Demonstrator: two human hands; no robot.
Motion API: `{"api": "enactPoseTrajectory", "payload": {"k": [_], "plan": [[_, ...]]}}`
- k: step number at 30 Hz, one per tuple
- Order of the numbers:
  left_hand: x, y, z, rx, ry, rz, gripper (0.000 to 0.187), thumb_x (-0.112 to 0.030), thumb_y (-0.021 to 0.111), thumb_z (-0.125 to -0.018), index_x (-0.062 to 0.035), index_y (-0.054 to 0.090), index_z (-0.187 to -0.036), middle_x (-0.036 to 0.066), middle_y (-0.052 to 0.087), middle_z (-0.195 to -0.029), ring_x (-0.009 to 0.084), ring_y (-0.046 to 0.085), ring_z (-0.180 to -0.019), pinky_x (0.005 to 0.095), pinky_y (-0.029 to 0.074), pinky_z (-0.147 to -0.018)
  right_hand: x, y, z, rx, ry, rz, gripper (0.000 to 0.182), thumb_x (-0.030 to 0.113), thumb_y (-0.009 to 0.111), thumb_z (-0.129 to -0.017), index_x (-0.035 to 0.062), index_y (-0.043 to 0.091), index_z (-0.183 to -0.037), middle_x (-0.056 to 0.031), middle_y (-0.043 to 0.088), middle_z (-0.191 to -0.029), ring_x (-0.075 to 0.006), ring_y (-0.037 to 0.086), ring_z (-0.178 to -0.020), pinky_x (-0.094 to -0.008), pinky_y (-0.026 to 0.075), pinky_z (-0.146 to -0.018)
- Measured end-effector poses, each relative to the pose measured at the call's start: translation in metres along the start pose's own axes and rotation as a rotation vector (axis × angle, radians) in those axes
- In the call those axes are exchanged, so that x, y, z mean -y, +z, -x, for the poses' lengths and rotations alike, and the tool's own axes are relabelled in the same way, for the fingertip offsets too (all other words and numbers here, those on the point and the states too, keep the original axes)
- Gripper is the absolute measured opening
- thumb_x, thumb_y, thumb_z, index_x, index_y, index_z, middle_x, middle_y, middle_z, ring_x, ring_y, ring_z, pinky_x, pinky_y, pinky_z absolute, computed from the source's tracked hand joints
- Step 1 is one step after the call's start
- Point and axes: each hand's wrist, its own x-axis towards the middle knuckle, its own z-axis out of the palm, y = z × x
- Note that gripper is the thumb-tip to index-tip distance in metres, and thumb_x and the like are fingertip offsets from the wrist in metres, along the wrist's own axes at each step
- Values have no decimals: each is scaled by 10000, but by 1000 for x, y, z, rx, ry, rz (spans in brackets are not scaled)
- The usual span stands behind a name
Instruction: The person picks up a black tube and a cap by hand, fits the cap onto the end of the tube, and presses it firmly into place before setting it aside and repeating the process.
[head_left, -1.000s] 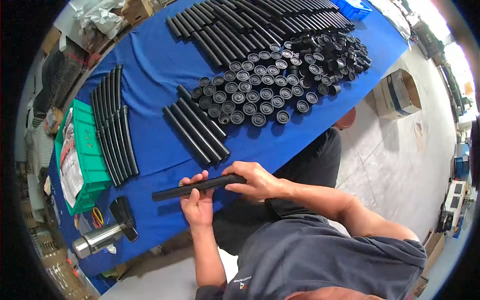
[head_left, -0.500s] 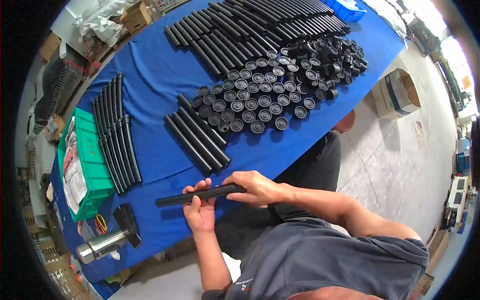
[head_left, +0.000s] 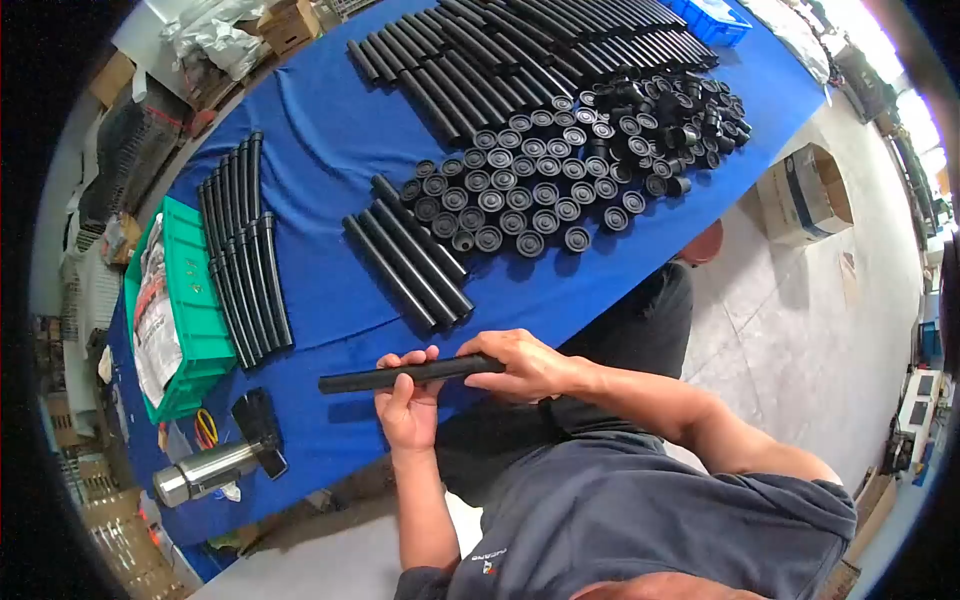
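I hold one black tube (head_left: 365,378) level over the near edge of the blue table (head_left: 320,150). My left hand (head_left: 408,405) grips it from below near the middle. My right hand (head_left: 525,365) is closed over its right end. Just beyond my hands lie three loose black tubes (head_left: 405,262) side by side. Behind them, several black round caps (head_left: 520,195) stand in rows, with a heap of caps (head_left: 665,115) at the far right.
A long row of black tubes (head_left: 520,50) fills the table's far side. Curved black strips (head_left: 240,250) lie at the left beside a green crate (head_left: 175,310). A steel-headed mallet (head_left: 215,465) rests at the near left. A cardboard box (head_left: 805,195) stands on the floor at the right.
Both hands keep their grip on the tube. The tube and hands have shifted slightly up and right in the view as my head moved.
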Motion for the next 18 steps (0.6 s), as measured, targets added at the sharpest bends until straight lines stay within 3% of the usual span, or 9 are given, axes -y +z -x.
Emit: {"api": "enactPoseTrajectory", "payload": {"k": [6,12,18], "plan": [[2,13,-2,-57,21,-21,291,-19,641,-971,-91,551,-1238,206,654,-1248,382,593,-1271,557,561,-1018,-7,15,1,-159,-130,150,393,215,721,-916,-5,580,-1210,-193,620,-996,-405,628,-918,-480,514,-793],[1,0,-4,17,19,21,286,-8,633,-974,-84,555,-1238,206,655,-1226,382,595,-1266,562,558,-1022,8,-2,-5,-34,-19,50,387,219,732,-903,-19,597,-1177,-203,653,-1026,-404,647,-967,-461,522,-833],[1,4,-3,-9,15,48,269,-11,624,-980,-77,552,-1230,220,644,-1239,396,590,-1269,569,558,-1020,3,4,-4,-66,16,71,365,221,735,-898,-24,617,-1142,-209,669,-1024,-403,659,-983,-457,523,-850]]}}
